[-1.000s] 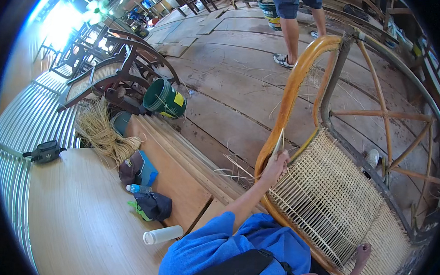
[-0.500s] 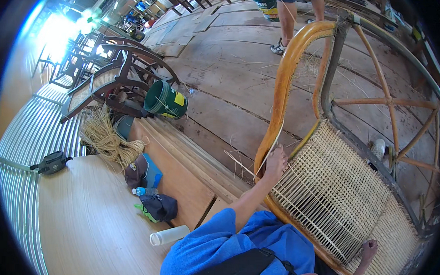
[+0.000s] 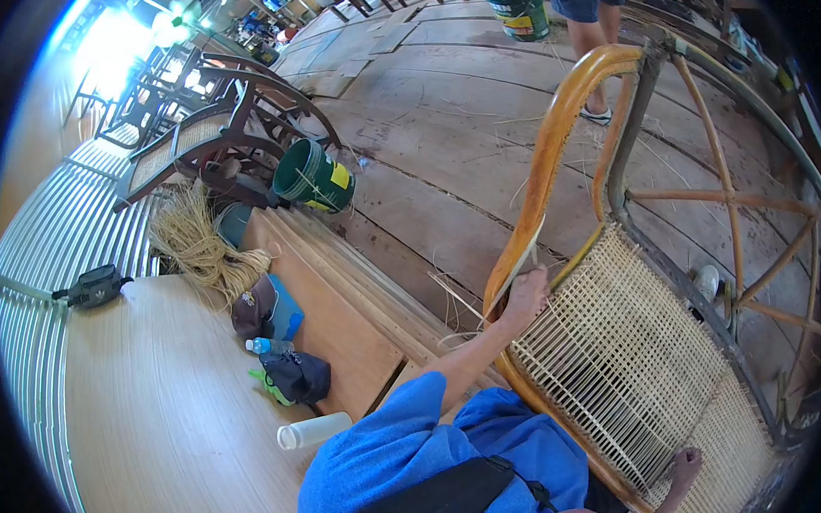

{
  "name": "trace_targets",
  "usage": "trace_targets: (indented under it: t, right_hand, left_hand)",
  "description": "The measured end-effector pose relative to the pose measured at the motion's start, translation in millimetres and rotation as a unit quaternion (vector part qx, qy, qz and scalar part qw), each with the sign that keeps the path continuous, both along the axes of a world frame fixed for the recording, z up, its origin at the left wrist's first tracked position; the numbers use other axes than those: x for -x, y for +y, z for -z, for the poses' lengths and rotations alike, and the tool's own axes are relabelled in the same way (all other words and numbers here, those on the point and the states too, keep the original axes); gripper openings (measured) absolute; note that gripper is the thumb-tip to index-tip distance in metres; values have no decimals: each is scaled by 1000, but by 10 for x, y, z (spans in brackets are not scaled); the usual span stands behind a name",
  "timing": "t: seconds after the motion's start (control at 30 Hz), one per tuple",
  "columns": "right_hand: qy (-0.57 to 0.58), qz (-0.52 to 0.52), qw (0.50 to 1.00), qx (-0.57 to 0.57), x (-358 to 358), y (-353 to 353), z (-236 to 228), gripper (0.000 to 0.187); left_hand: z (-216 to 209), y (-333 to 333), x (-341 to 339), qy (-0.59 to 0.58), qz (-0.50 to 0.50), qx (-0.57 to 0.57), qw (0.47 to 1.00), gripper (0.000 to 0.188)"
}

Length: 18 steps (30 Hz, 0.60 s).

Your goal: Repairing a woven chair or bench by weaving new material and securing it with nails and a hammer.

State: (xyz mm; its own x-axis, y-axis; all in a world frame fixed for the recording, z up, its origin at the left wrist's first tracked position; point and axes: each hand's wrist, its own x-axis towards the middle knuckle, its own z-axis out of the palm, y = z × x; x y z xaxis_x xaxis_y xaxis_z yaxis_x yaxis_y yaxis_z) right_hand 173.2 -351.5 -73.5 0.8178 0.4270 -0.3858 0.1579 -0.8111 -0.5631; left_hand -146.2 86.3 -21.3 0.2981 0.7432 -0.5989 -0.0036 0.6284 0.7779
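Note:
A rattan chair frame [image 3: 559,135] lies tilted in front of me, with a woven cane panel [image 3: 642,355] stretched across it. My left hand [image 3: 525,297] is at the panel's left corner, beside the curved orange-brown rail. Its fingers are closed around a pale cane strand [image 3: 529,248], which runs up along the rail; loose ends stick out to the left. Lower on the panel, my right hand [image 3: 686,463] is closed over the weave. Whatever its fingers pinch is too small to make out. Near that hand, the panel's middle shows parallel strands with wider dark gaps.
At left stand a pale tabletop [image 3: 152,401], a white cylinder [image 3: 314,431], a dark pouch [image 3: 296,376], a bottle [image 3: 270,346], a cap [image 3: 253,307] and a cane bundle [image 3: 203,249]. Beyond are a green bucket [image 3: 314,176], a tipped dark chair [image 3: 244,115] and another person's legs [image 3: 591,46].
The view has shifted slightly, so the chair frame sits a little further right. The other person's legs have moved right. My left hand stays by the rail; my right hand hardly moves.

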Motion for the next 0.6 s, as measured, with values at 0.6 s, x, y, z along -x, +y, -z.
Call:
trace_targets:
  t: [0.6]
  right_hand:
    - [88,26,995,-42,-123,157,-160,20]
  left_hand:
    - [44,121,-94,5,-21,-75,997,30]
